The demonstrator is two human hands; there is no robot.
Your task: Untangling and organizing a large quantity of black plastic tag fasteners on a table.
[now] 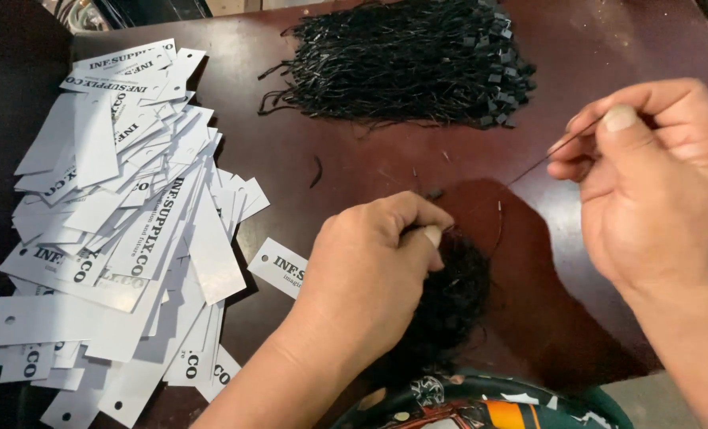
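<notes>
My left hand [374, 266] is closed on a dark clump of black strings [453, 298] near the table's front edge, thumb and fingers pinching at its top. My right hand [648, 179] is raised to the right, thumb and forefinger pinching one thin black string [540, 163] that runs taut down toward the clump. A single white paper tag [278, 266] with black print lies just left of my left hand, partly hidden by it.
A large loose heap of white printed tags [123, 230] covers the left side of the dark brown table [330, 151]. A big bundle of black strings with small plastic ends [409, 63] lies at the back. A patterned garment [481, 405] shows at the bottom.
</notes>
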